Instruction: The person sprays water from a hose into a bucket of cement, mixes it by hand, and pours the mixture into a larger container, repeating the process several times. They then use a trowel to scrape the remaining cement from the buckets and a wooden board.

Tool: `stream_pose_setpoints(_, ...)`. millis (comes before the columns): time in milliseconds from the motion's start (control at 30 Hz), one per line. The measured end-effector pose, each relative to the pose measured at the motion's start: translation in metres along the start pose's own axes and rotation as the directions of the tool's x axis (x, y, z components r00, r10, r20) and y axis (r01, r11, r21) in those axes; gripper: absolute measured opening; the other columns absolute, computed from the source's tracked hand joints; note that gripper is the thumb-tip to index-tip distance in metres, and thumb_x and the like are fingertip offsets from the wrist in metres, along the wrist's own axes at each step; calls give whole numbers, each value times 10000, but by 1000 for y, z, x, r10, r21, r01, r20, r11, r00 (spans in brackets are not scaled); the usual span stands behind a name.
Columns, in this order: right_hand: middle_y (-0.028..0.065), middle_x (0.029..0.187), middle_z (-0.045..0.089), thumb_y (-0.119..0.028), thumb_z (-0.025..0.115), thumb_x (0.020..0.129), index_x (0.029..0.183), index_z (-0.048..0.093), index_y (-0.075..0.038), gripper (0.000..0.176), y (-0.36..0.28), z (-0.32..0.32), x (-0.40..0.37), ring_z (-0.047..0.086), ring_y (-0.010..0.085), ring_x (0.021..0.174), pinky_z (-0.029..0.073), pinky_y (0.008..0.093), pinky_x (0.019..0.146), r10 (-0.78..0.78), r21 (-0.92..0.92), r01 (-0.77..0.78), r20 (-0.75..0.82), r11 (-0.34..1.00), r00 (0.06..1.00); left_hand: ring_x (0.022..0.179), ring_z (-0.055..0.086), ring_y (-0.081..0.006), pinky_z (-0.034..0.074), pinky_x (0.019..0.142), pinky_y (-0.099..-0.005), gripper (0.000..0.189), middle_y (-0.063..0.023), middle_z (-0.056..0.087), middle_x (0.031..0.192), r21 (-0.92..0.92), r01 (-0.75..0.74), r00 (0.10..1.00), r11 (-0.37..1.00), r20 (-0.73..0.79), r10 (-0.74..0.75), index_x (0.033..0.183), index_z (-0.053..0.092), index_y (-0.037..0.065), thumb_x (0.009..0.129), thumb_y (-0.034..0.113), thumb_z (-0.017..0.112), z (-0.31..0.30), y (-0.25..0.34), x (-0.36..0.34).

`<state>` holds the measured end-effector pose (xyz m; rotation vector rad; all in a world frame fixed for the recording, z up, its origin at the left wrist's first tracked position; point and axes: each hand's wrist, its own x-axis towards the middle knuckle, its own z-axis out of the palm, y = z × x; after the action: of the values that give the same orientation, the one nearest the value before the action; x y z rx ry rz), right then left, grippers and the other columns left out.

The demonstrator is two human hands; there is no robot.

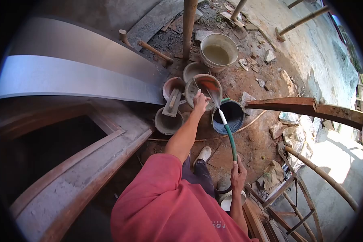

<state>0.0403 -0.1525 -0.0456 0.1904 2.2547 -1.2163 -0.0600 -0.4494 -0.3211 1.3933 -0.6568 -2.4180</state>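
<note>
My left hand (200, 101) is at the near side of a mortar-stained bucket (218, 86) with an orange-red inside, its fingers bent at the rim. My right hand (238, 174) is wrapped round a green hose (231, 140). Water sprays from the hose's white nozzle (222, 117) into the orange-red bucket. Just right of that bucket stands a dark bucket (228, 121) under the nozzle. To the left, a trowel-like float (172, 103) lies across a pink-rimmed bucket (166, 92), beside a grey bucket (165, 126).
A large white bucket (207, 56) of murky water stands farther back beside a wooden post (188, 30). Stones (269, 55) and rubble lie to the right, near a wooden beam (282, 105). A frame-like wooden ledge (80, 165) and a metallic sheet (80, 78) fill the left.
</note>
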Motion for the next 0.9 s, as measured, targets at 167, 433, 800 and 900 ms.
stream_pose_setpoints(167, 18, 697, 523, -178, 573, 999, 1347, 578, 5, 393, -9, 44, 30, 456, 91, 629, 408, 285, 574, -72, -161, 68, -21, 985, 997, 700, 613, -177, 461, 706, -446, 514, 1, 503, 725, -7, 46, 996, 999, -81, -47, 1503, 342, 162, 1005, 170, 469, -28, 9, 47)
stream_pose_setpoints(433, -15, 703, 472, -201, 577, 1006, 1382, 556, -17, 419, -45, 77, 41, 427, 72, 634, 370, 246, 568, -1, -219, 6, 24, 976, 1000, 778, 626, -215, 439, 885, -550, 606, 5, 495, 755, -10, 85, 996, 996, -40, -85, 1552, 271, 177, 988, 167, 492, -40, 9, 69)
stream_pose_setpoints(800, 75, 668, 475, -204, 573, 992, 1352, 582, -31, 400, -51, 53, 11, 437, 125, 621, 401, 289, 585, 95, -286, -89, 9, 954, 995, 736, 633, -243, 509, 766, -508, 366, -22, 499, 784, -323, 93, 976, 942, -157, -150, 1344, 408, 158, 995, 180, 513, -52, -19, 19)
stream_pose_setpoints(900, 89, 697, 524, -200, 569, 994, 1350, 581, -20, 399, -35, 46, 12, 465, 125, 641, 423, 285, 614, 111, -296, -98, 27, 950, 993, 810, 637, -255, 492, 874, -492, 396, -66, 476, 965, -282, 60, 936, 957, -318, -153, 1345, 332, 213, 995, 211, 517, -25, -23, -17)
